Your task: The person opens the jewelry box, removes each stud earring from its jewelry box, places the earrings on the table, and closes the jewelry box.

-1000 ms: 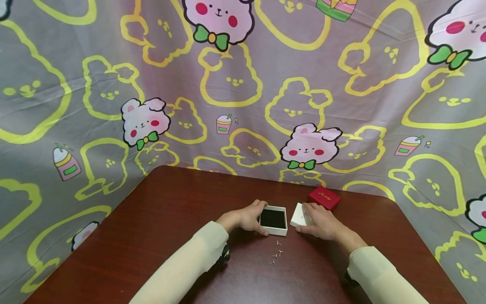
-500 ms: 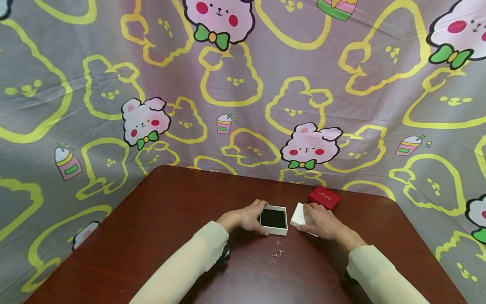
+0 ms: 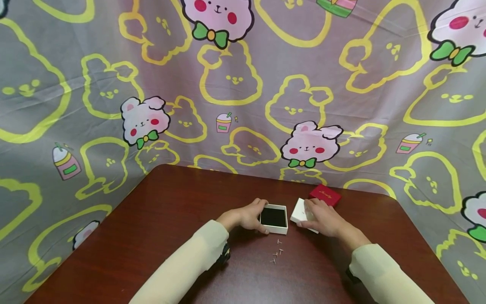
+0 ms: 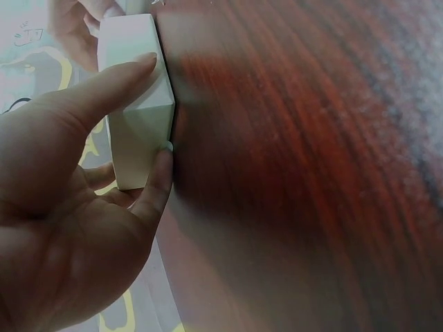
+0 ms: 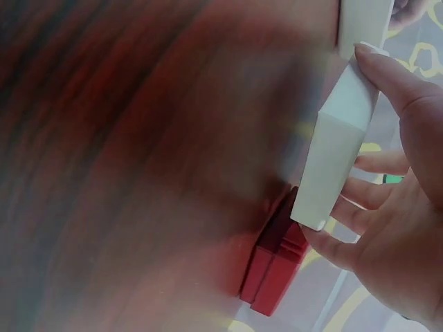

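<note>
My left hand (image 3: 250, 216) holds an open white box (image 3: 277, 231) with a black lining, thumb on its near side and fingers round the far left corner. To its right, my right hand (image 3: 324, 217) grips a white box lid (image 3: 299, 211) between thumb and fingers. In the right wrist view the lid (image 5: 332, 166) stands at an angle to the table, close to the white box (image 5: 360, 28). Several tiny T-shaped metal pieces (image 3: 279, 242) lie on the table in front of the box; their exact kind is too small to tell.
A red box (image 3: 325, 195) with gold lettering sits behind my right hand, near the table's back edge. The dark reddish wooden table (image 3: 171, 202) meets a patterned cloth (image 3: 243, 84) hung at the back and sides.
The white lid in my right hand has risen slightly and tilted a little. My left hand and the white box stay in place, as do the small metal pieces.
</note>
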Motion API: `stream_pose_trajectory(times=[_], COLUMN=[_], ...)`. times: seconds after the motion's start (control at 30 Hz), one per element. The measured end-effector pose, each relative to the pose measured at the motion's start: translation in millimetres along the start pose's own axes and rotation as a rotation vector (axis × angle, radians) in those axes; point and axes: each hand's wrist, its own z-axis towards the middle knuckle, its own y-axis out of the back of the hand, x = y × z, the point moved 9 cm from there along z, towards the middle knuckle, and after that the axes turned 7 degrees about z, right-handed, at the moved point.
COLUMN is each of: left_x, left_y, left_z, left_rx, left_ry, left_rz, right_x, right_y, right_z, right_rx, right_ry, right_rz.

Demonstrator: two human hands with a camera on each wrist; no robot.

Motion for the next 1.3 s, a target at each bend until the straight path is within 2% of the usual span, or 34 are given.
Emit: stream_pose_trajectory(times=[0.27, 0.63, 0.87, 1.3], left_x=[2.1, 2.2, 1.0, -0.7], left_y=[-1.8, -1.5, 0.2, 0.0], left_z=[-1.5, -1.6, -1.1, 0.4], left_rx=[0.008, 0.010, 0.006, -0.013], left_ry=[0.011, 0.011, 0.010, 0.000], left_rz=[-0.028, -0.025, -0.003, 0.004], right_x=[13.0, 17.7, 23.2, 25.6], right_y=[4.7, 3.9, 4.7, -1.0], right_z=[-1.4, -2.2, -2.8, -0.8], right_rx=[-0.044, -0.034, -0.043, -0.007], right_ry=[0.069, 0.045, 0.074, 0.065], right_rz=[0.007, 0.023, 0.021, 0.027])
